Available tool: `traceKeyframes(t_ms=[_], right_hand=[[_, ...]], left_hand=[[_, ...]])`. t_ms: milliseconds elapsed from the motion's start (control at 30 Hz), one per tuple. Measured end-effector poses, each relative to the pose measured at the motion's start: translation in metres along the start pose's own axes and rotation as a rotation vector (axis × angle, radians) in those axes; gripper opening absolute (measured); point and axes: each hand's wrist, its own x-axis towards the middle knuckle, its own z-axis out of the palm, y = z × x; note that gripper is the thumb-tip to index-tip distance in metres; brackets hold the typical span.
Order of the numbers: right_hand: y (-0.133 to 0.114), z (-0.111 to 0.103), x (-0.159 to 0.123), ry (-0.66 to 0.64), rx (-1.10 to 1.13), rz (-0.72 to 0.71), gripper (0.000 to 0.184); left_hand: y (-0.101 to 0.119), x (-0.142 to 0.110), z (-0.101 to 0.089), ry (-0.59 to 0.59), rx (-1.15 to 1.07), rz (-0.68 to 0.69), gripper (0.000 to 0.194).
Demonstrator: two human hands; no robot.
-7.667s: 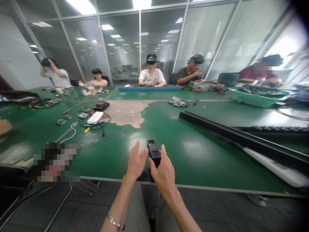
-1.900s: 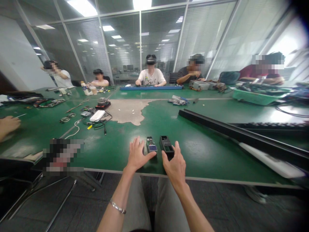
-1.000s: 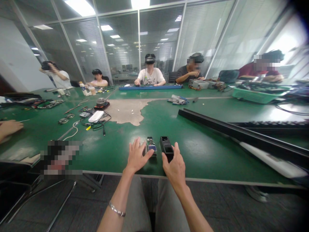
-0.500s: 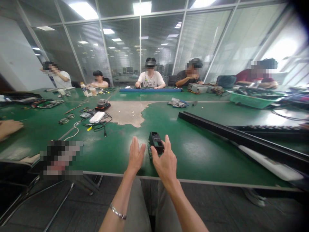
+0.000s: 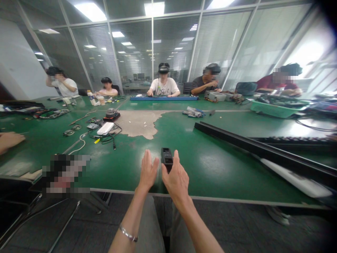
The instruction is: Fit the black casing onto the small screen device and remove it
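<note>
So the little black case (image 5: 166, 156) is near the front edge of the green table (image 5: 221, 179), pretty much dead center. Can't tell if it's sitting flat or lifted a bit. My right hand (image 5: 177, 179) has it by the near end, thumb on the left side and fingers along the right, so only partly closed. Left hand (image 5: 147, 172) is just beside it, open and empty, fingers up, thumb a little apart.

Writing-wise, not much luck: the person across has a white shirt (image 5: 164, 86) with dark lettering, too blurry to read in full, and the bottle (image 5: 91, 98) label is too small.

Room to move: bare green tabletop beyond the case up to the tan patch (image 5: 139, 123), more on the right before the long black bar (image 5: 258, 149). Cables and a white box (image 5: 105, 128) are well off to the left.
</note>
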Motion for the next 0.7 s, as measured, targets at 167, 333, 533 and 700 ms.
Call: traceKeyframes(t_ms=[167,333,533,700], right_hand=[[0.006,0.006,-0.007,-0.039,-0.021,0.022,0.077],[0.013,0.013,-0.014,-0.007,-0.029,-0.013,0.074],[0.021,0.017,-0.015,0.075,0.037,-0.098,0.078],[0.021,0.02,-0.011,0.047,0.045,-0.084,0.074]], left_hand=[[0.001,0.0,-0.001,-0.013,0.015,0.0,0.079],[0.004,-0.001,-0.003,-0.027,0.022,-0.013,0.078],[0.005,0.0,-0.003,-0.033,0.022,-0.019,0.078],[0.004,0.0,-0.002,-0.03,0.024,-0.02,0.077]])
